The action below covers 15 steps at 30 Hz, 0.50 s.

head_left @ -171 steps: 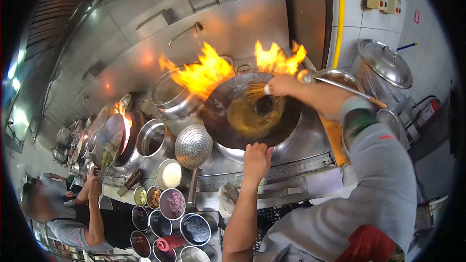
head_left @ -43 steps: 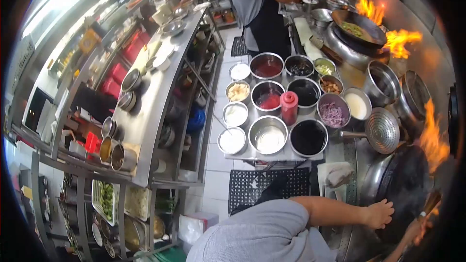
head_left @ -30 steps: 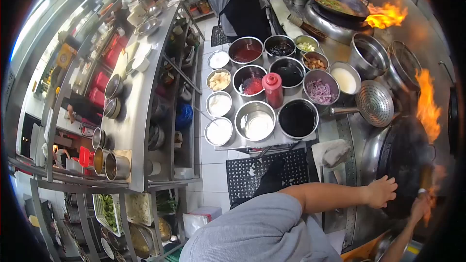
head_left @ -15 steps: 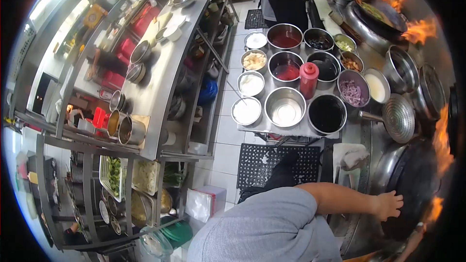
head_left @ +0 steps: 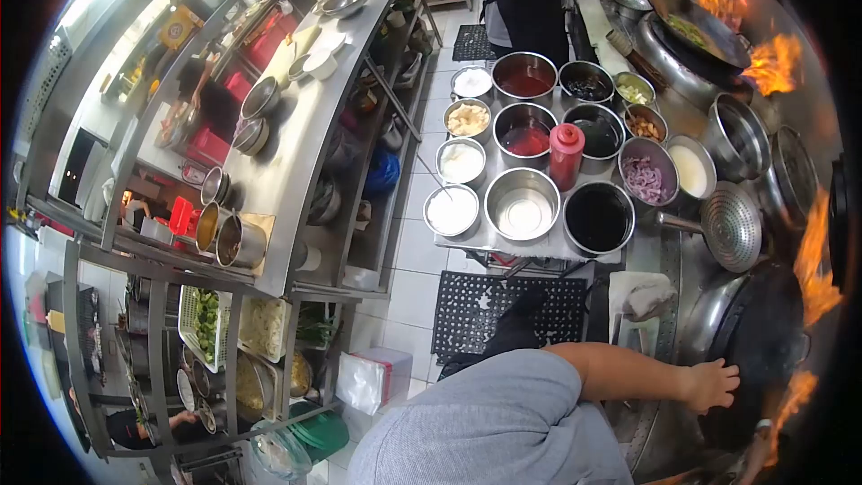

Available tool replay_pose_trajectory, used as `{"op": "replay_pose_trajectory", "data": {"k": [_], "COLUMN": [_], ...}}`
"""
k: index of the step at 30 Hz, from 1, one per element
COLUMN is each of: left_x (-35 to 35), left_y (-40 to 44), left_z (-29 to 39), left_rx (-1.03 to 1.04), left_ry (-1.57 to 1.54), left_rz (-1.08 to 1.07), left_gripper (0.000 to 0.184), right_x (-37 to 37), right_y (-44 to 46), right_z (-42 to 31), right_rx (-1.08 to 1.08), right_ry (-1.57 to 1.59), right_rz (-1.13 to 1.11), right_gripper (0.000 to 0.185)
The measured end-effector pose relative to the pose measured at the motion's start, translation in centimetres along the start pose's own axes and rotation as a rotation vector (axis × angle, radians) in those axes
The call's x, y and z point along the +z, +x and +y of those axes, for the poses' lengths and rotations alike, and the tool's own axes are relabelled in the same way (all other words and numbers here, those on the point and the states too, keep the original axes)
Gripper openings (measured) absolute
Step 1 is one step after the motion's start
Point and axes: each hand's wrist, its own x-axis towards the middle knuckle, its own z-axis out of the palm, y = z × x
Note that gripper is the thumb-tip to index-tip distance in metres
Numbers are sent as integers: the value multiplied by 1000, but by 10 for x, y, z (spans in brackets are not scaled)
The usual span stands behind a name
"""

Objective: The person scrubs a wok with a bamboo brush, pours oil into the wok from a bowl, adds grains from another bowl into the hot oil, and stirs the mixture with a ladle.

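Observation:
My left hand (head_left: pixel 714 386) reaches out from a grey short sleeve, palm down with its fingers apart, at the near side of a large dark wok (head_left: pixel 759 341). Whether the fingertips touch the wok's rim, I cannot tell. Flames (head_left: pixel 815 269) rise along the wok's far side. Low in the bottom right corner, a dim brownish shape (head_left: pixel 756 460) is probably my right hand; its fingers and anything in them are hidden. A perforated metal strainer (head_left: pixel 734 226) lies beside the wok, and a folded white cloth (head_left: pixel 648 295) is near my left forearm.
Several metal pots of sauces and ingredients stand on a steel table (head_left: pixel 467 241) with a red squeeze bottle (head_left: pixel 566 157). Another wok (head_left: pixel 696 31) sits over flames at the top right. A co-worker in a black apron (head_left: pixel 530 9) stands beyond the pots. Shelving (head_left: pixel 292 260) runs along the left.
The view has shifted slightly. My left hand stays at the wok with fingers spread. More of the co-worker's upper body and arm shows at the top, and another person's arm appears at lower left.

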Motion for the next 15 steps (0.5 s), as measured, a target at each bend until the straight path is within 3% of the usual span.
{"op": "replay_pose_trajectory", "data": {"k": [2,3,5,7,8,9,11,13,14,15], "left_x": [-7,-8,-7,-4,-4,-7,-13,-10,-8,-8], "left_y": [-1,-3,-3,-3,-2,-2,0,-4,-5,-5], "left_z": [1,1,3,3,2,3,4,5,5,5], "left_rx": [-9,-16,-10,8,9,-4,-28,-4,22,8], "left_ry": [-16,-5,4,46,70,57,28,49,54,45], "left_rz": [-25,-14,-9,14,34,2,-55,35,77,53], "left_gripper": [47,47,48,49,49,49,50,49,49,49], "right_x": [10,22,51,91,99,107,62,30,4,1], "right_y": [34,47,73,74,65,56,-47,-59,-60,-45], "right_z": [21,12,15,-25,-51,-55,-156,-104,-85,-54], "right_rx": [87,158,60,-192,-199,-425,-41,58,156,126], "right_ry": [-197,-221,-605,-197,106,239,573,647,376,252], "right_rz": [391,417,243,182,36,21,-343,-401,-402,-153], "right_gripper": [59,60,53,51,57,62,61,59,54,51]}}
